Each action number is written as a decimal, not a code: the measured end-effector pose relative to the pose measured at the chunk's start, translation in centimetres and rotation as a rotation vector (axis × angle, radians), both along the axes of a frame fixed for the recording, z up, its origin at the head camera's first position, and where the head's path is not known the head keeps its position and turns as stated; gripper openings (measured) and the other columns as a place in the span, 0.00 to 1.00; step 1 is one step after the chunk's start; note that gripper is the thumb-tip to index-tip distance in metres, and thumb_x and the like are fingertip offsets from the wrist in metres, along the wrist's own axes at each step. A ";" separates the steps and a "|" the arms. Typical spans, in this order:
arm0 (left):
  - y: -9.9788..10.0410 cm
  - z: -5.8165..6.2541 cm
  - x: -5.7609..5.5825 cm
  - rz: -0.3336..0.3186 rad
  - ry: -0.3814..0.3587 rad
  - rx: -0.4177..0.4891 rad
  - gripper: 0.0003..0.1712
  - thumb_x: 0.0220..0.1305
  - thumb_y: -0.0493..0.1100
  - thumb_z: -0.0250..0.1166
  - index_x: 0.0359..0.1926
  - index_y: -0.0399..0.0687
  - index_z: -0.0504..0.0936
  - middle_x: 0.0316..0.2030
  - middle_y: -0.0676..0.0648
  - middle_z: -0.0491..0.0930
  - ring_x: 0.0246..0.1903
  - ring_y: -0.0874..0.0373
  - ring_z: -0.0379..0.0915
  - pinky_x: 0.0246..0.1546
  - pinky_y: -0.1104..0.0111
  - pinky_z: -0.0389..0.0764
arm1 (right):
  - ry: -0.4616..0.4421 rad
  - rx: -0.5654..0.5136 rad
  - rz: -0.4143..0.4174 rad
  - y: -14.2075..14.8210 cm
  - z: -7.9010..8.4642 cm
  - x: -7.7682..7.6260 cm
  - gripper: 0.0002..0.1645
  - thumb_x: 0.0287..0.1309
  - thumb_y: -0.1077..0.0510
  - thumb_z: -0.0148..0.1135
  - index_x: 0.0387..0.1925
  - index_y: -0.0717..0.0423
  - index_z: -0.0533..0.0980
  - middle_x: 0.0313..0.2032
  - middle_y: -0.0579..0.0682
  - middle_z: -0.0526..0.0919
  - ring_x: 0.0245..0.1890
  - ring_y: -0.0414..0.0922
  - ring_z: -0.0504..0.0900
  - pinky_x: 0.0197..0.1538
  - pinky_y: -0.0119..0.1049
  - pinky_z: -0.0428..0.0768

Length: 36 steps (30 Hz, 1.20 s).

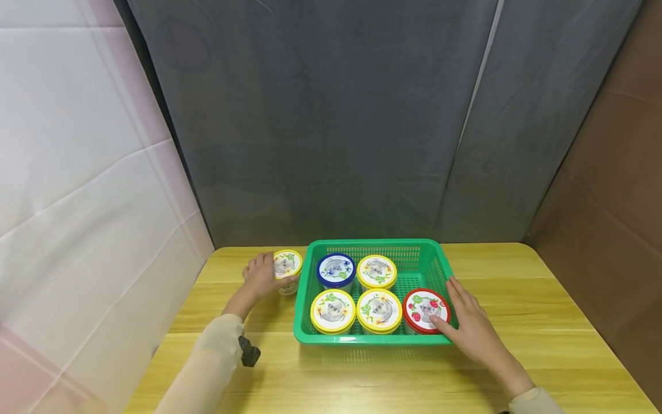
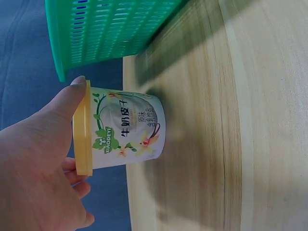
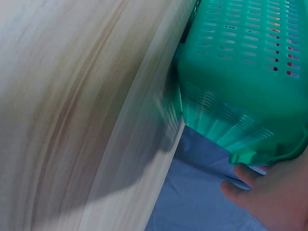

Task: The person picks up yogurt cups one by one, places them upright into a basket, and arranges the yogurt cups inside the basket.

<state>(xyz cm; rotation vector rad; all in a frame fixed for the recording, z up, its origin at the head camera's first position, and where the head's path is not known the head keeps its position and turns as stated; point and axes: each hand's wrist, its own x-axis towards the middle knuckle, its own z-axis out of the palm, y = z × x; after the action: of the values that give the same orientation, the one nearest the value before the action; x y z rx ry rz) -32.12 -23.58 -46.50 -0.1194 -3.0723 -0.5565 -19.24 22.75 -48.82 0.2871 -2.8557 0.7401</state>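
My left hand (image 1: 257,280) pinches the yellow lid of a white paper cup (image 1: 287,264) that stands on the table, left of the green basket (image 1: 369,339). In the left wrist view, the thumb lies on the near side of the lid and fingers show beyond the cup (image 2: 129,126), which has flower and leaf prints. At the basket's right side, my right hand (image 1: 473,325) rests on the rim with its fingers extended along the outside. Its thumb reaches over a red-lidded cup (image 1: 426,311) inside. From the right wrist, fingertips (image 3: 236,190) show beside the basket's rim.
Inside the basket stand a blue-lidded cup (image 1: 336,269) and 3 yellow-lidded cups, one of them at the front left (image 1: 333,311). The wooden table (image 1: 351,382) ends at a dark back wall (image 1: 320,144). A pale panel stands left, a brown one right.
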 end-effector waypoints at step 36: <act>-0.4 3.9 0.3 0.079 0.172 0.097 0.58 0.50 0.64 0.73 0.68 0.28 0.60 0.57 0.29 0.66 0.54 0.35 0.58 0.58 0.40 0.60 | -0.002 -0.014 -0.001 0.2 -0.2 -0.1 0.55 0.63 0.33 0.58 0.77 0.60 0.49 0.78 0.59 0.49 0.73 0.69 0.56 0.64 0.76 0.59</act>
<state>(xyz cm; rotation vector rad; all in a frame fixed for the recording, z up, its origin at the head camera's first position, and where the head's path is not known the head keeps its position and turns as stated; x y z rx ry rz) -31.78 -23.97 -42.57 -0.0420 -2.8637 -0.6527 -19.33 22.91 -49.03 0.2824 -2.8511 0.7608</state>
